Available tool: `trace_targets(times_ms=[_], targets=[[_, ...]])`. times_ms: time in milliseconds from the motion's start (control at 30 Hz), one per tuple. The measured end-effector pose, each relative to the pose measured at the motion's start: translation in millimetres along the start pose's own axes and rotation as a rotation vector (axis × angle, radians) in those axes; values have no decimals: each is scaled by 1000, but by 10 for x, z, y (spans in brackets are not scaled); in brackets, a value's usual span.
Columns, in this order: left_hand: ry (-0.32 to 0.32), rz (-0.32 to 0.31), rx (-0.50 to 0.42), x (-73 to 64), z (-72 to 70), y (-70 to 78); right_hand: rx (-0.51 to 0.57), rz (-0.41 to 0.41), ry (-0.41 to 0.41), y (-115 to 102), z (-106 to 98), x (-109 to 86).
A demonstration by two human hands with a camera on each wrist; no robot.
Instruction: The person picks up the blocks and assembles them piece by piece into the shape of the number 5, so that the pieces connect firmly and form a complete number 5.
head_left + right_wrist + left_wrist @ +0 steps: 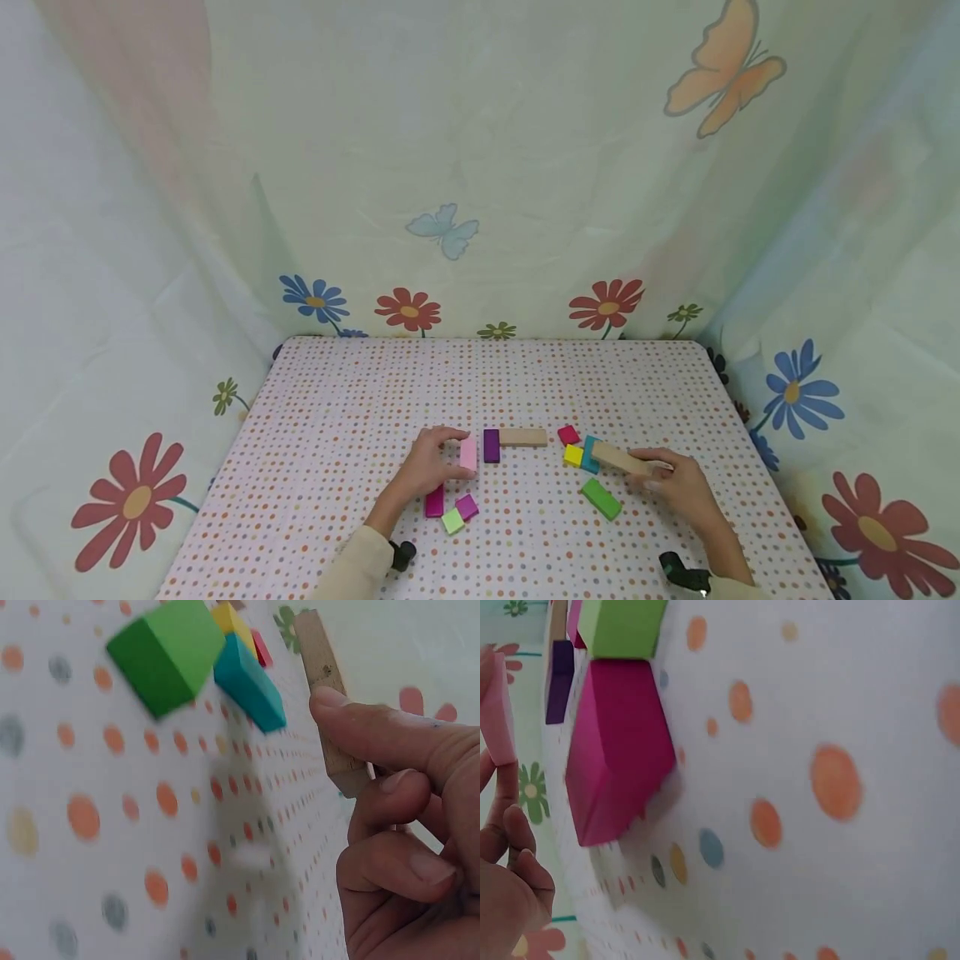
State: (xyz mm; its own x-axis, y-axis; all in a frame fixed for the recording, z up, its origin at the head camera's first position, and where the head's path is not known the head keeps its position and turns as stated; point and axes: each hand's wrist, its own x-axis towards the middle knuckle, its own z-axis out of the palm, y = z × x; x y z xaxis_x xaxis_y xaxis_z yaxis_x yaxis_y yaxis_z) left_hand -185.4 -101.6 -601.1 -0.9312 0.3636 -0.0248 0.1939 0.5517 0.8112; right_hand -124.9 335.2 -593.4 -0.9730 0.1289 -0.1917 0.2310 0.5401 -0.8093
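Between thumb and fingers, my left hand pinches a light pink block by its two ends. A dark purple block lies just right of it, its side against a plain wooden block. My right hand grips a second plain wooden block near one end. In the right wrist view this wooden block is raised off the table, thumb on its face. From the head view its far end overlaps the teal block.
A yellow cube and a red block sit beside the teal one, with a green block nearer. By the left wrist lie a magenta block, a purple-pink cube and a lime cube. Flowered cloth hangs behind the table.
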Motion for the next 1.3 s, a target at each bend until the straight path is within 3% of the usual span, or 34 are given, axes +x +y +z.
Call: trace_targets(times_ms=[133,267,367,600,1000,1300], targets=[[-18,-16,-14,-28,79,98,62,-17,-48,-154,164,24],[-11,9,21,-47,186,171,68,-58,-90,-247,339,71],[2,36,77,-50,278,188,69,-60,-110,-303,463,99],[5,12,150,-93,425,194,71,-63,-158,-404,677,100],[-25,25,257,-170,589,140,-146,-124,-166,-465,875,107],[-23,35,283,-173,566,126,-268,-134,-154,-512,914,102]])
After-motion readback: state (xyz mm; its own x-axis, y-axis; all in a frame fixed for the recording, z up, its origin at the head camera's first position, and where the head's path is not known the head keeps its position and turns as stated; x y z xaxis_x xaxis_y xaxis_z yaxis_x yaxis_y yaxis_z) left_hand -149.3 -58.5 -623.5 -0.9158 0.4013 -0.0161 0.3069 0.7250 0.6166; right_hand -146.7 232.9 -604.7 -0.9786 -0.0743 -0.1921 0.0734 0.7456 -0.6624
